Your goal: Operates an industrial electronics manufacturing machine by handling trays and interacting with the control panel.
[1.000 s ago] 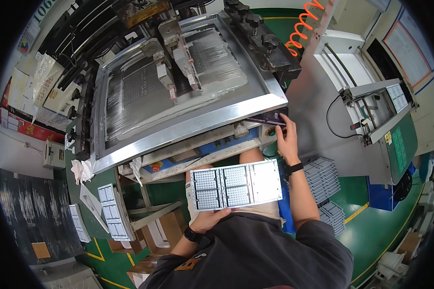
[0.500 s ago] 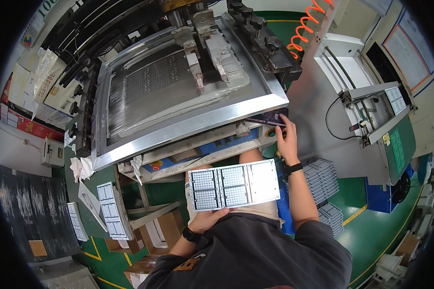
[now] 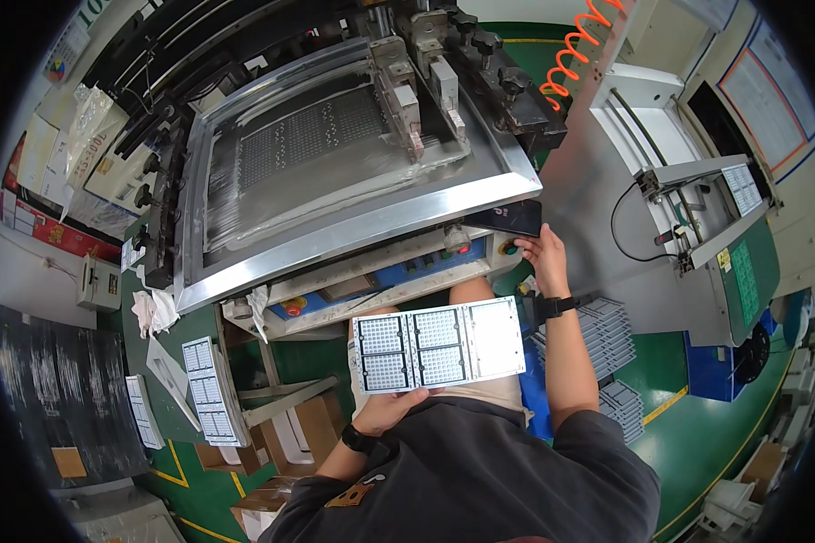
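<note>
My left hand [image 3: 392, 412] grips the near edge of a white rectangular panel [image 3: 496, 339], held over my lap. Dark-framed grids of small cells cover its left and middle sections; the right section is plain white. My right hand [image 3: 545, 258] is at the near right corner of a dark phone [image 3: 507, 217], fingers slightly curled and apart. Small lit marks show on the phone, which lies partly under the machine's metal frame. Close to my fingertips is a green button [image 3: 509, 247]. Whether they touch the phone or the button is unclear.
Before me is a printing screen in a silver frame [image 3: 362, 226], with a squeegee carriage [image 3: 417, 100] above it. Stacked panels [image 3: 213, 398] stand at left; grey racks [image 3: 598, 335] are on the floor at right. An orange coiled hose [image 3: 566, 63] hangs at far right.
The squeegee carriage has moved right across the screen. My right hand has drawn back from over the phone toward its near corner. The panel in my left hand has barely moved.
</note>
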A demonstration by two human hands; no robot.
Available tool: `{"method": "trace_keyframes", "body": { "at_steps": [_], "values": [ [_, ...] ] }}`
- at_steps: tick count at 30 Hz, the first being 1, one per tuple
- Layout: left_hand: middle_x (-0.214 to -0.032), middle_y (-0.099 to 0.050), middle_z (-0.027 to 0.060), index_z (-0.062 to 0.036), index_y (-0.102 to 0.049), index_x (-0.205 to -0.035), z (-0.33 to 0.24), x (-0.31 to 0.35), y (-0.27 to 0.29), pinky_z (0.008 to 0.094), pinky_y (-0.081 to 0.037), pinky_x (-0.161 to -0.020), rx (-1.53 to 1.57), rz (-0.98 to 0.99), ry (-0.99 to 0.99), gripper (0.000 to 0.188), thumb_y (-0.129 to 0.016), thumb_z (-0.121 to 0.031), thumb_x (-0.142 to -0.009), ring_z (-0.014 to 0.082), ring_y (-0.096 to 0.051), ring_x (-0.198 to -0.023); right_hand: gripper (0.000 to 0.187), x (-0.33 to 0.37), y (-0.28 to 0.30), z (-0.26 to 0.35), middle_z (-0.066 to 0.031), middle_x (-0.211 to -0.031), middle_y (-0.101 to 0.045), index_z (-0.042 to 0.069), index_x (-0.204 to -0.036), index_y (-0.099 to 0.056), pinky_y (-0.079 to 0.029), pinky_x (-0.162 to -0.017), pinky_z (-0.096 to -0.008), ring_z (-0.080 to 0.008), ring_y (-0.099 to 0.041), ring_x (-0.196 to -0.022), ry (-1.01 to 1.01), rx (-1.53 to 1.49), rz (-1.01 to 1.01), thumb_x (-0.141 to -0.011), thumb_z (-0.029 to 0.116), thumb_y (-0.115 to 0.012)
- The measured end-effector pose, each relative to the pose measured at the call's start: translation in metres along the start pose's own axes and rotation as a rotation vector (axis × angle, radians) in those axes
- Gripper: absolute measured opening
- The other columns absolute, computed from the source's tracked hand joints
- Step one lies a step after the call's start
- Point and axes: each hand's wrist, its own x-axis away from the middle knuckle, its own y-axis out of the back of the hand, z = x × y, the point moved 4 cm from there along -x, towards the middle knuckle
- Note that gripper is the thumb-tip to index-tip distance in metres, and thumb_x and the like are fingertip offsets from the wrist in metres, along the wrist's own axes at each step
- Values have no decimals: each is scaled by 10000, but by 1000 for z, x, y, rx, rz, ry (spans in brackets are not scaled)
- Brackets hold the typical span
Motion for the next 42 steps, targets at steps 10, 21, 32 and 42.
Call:
{"method": "trace_keyframes", "body": {
  "at_steps": [10, 21, 32, 42],
  "values": [
    [-1323, -609, 122, -40, -508, -1385, 2, 1, 0, 460, -514, -1051, 31, 10, -10, 422, -616, -31, -978, 262, -606, -1216, 244, 33, -22, -33, -191, -1141, -669, -45, -1141, -543, -600, -908, -330, -293, -698, -1081, 15, -296, -26, -1072, 185, -500],
    [-1269, -642, 115, -41, -527, -1360, -2, 4, 0, 421, -538, -1003, 69, -18, 6, 407, -633, -44, -967, 246, -645, -1139, 223, 38, -45, -44, -117, -1068, -715, 16, -1170, -553, -558, -825, -258, -149, -695, -976, 74, -101, 119, -1045, 199, -578],
    [-1211, -687, 126, -5, -583, -1315, -1, -1, -1, 375, -535, -1005, 3, 27, -5, 341, -628, -50, -980, 236, -670, -1119, 359, 46, -40, -28, -93, -1093, -690, 39, -1376, -452, -563, -814, -277, -150, -667, -955, 296, 173, 22, -1055, 171, -542],
    [-1301, -634, 134, -22, -517, -1379, 0, -8, 4, 438, -518, -1042, -33, 90, 43, 427, -625, -32, -966, 267, -637, -1175, 270, 45, -36, 6, -86, -1096, -674, 49, -1261, -606, -509, -783, -278, -153, -627, -933, 628, 788, -6, -1061, 198, -504]
  ]
}}
